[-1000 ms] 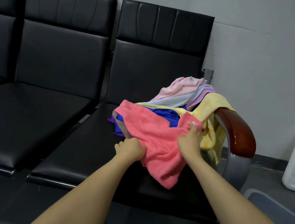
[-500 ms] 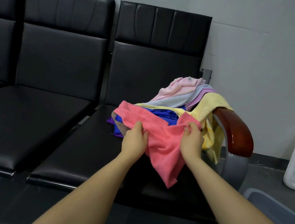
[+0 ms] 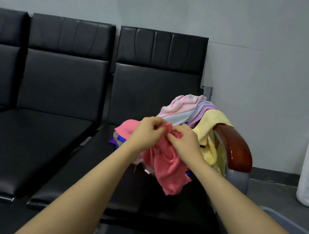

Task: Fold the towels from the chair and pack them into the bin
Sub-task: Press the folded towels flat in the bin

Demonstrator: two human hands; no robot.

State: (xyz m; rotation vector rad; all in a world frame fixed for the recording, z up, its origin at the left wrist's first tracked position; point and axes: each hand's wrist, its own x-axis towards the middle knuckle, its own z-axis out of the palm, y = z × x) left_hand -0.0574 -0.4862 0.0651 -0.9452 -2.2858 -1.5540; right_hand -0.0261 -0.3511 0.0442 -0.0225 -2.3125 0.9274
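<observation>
No text, label, brand, number or sign can be read anywhere in the view. A small white tag shows at the lower edge of the coral towel, but it is too small and blurred to tell whether anything is printed on it.

Brought together at mid-frame: left hand and right hand, formerly apart, now nearly touching. Lifted and bunched between them, the pink towel, no longer spread over the pile.
</observation>
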